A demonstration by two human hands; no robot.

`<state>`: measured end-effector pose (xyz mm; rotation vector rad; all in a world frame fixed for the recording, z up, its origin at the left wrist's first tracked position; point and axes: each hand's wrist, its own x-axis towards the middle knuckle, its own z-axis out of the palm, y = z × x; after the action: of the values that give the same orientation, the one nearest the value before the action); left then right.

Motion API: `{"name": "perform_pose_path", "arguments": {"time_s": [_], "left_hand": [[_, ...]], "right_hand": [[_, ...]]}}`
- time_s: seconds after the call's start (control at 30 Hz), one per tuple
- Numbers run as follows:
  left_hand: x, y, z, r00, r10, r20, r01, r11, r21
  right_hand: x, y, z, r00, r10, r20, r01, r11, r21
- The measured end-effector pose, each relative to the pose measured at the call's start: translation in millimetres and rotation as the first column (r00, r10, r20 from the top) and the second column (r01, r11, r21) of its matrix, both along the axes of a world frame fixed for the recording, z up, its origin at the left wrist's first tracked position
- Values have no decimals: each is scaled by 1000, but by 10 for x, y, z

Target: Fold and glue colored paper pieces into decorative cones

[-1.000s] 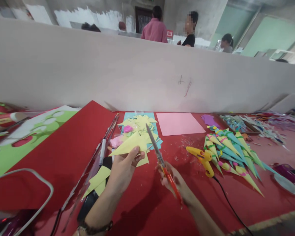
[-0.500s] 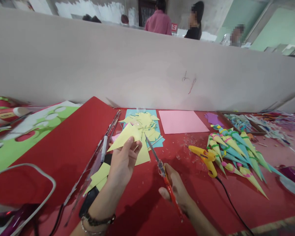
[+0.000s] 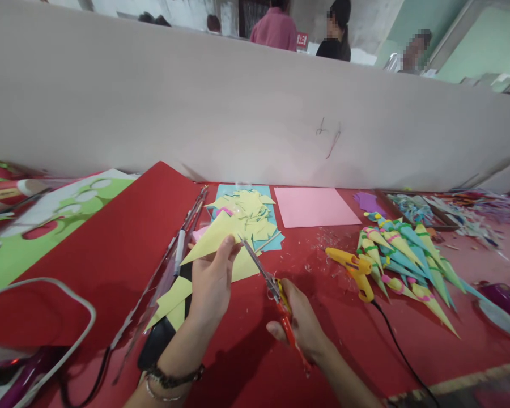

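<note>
My left hand point(image 3: 212, 277) pinches a folded-looking piece of yellow paper point(image 3: 212, 233) between thumb and fingers, its point toward the left. In my right hand point(image 3: 302, 317) is a pair of scissors point(image 3: 270, 280) with red and yellow handles; the blade tips are close to the right edge of the yellow paper. Whether they touch it I cannot tell. Behind the hands lies a heap of yellow paper scraps point(image 3: 255, 212) on a blue sheet point(image 3: 274, 242). More yellow pieces point(image 3: 170, 300) rest beside my left wrist, over a black object point(image 3: 156, 340).
Right of my hands lie a yellow glue gun point(image 3: 352, 269) and a pile of yellow and blue paper cones point(image 3: 408, 255). A pink sheet point(image 3: 317, 207) is at the back. On the left are a large red sheet point(image 3: 123, 238) and a white cable point(image 3: 91, 317). A grey partition point(image 3: 238, 113) borders the table.
The scissors have moved up and left, with their tips closer to the yellow paper. My left hand keeps its pinch on the paper. The whole view has shifted slightly.
</note>
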<state>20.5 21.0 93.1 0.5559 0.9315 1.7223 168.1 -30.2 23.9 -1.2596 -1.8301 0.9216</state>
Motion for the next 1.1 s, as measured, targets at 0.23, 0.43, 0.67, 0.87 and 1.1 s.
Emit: {"name": "perform_pose_path", "arguments": {"time_s": [0.23,0.43,0.67,0.87,1.1], "left_hand": [[28,-6,-63,987,-43,-153,48,999,27],[49,19,-50,995,-53,-81,55,998,15],[104,-1,12,995,-64,-82,63,998,-15],[105,25,-25,997,-49,-66,50,999,8],[92,35,-49,996,-57,-63,57,998,-7]], "right_hand": [[13,4,9,1000,18,-24,-18,1000,-5],[10,9,35,997,55,-52,-55,998,-7],[-22,-3,70,996,31,-83,-31,1000,6],[-37,-20,46,986,58,-154,-63,998,-30],[-25,-27,77,991,44,-126,-52,997,-65]]}}
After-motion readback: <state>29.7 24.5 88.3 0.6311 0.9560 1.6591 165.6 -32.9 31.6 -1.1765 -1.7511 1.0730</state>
